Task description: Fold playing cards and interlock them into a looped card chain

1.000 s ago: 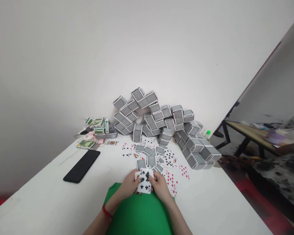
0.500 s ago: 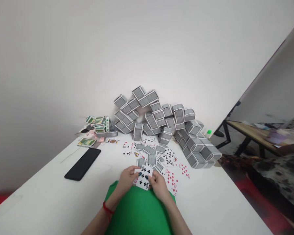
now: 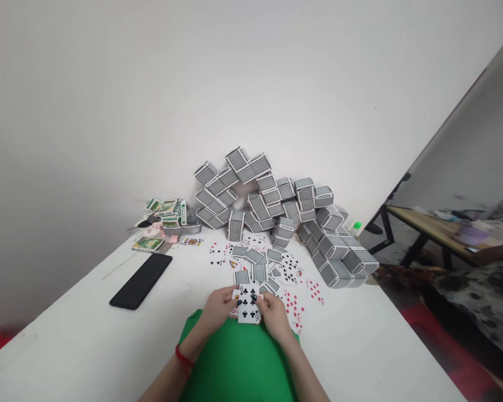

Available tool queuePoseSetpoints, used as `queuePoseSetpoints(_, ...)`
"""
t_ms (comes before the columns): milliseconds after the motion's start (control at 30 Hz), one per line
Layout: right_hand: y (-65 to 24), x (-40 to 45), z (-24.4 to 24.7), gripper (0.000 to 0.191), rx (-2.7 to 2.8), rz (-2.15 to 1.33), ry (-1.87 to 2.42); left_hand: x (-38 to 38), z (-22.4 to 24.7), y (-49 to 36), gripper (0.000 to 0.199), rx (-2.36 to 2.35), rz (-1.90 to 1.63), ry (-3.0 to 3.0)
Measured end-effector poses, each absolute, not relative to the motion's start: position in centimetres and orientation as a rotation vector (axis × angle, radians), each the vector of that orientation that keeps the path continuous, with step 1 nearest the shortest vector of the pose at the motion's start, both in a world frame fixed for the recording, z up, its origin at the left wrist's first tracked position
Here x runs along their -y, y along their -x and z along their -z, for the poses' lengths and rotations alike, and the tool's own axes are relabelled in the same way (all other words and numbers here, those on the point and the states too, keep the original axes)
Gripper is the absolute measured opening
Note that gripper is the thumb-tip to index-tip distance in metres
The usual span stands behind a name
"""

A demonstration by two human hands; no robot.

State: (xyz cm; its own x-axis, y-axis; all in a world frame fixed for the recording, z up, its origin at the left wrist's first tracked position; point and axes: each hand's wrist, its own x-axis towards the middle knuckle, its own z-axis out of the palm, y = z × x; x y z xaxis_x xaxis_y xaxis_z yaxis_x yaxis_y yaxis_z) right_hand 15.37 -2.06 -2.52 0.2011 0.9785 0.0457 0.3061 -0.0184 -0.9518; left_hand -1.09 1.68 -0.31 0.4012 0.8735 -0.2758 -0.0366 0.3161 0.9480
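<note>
A six of clubs (image 3: pixel 248 314) faces me at the table's near edge. My right hand (image 3: pixel 275 315) pinches its right side, thumb on the card's face. My left hand (image 3: pixel 218 308) is closed on another playing card (image 3: pixel 235 295), whose left edge shows from behind the six; most of it is hidden. Just beyond my hands lie loose face-down cards (image 3: pixel 259 272) with grey backs. To the right of my right hand are face-up diamond cards (image 3: pixel 294 303), with black-suit cards (image 3: pixel 290 268) farther back.
Folded grey card blocks (image 3: pixel 268 206) are stacked along the wall, with more blocks (image 3: pixel 337 248) at the right. A black phone (image 3: pixel 141 281) lies on the white table (image 3: pixel 67 329) to the left. Green card boxes (image 3: pixel 148 243) sit behind it. A wooden desk (image 3: pixel 431 229) stands at the right.
The six of clubs has straightened from a tilt and shifted slightly right with my right thumb. More of the card behind it now shows by my left fingers.
</note>
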Motion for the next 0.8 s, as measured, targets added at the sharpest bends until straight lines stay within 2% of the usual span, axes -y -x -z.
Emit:
queuePoseSetpoints(133, -15.1, 1.9, 2.6, 0.032, 1.216, -0.973, 1.447, -1.7, 0.1, 1.0, 0.047, -0.998, -0.757, -1.087)
queuePoseSetpoints(400, -15.3, 1.7, 3.5, 0.039, 1.161, -1.000, 1.449, -1.4, -0.1, 0.9, 0.047, -0.960, -0.755, -1.140)
queuePoseSetpoints(600, -15.2, 1.8, 3.4, 0.036, 1.125, -1.079, 1.400, -1.3, -0.4, 0.9, 0.047, -0.966, -0.755, -1.162)
queuePoseSetpoints(800, -15.7, 2.0, 2.2, 0.038, 1.094, -1.076, 1.399, -1.2, -2.5, 2.4, 0.042, -0.625, -0.634, -0.987)
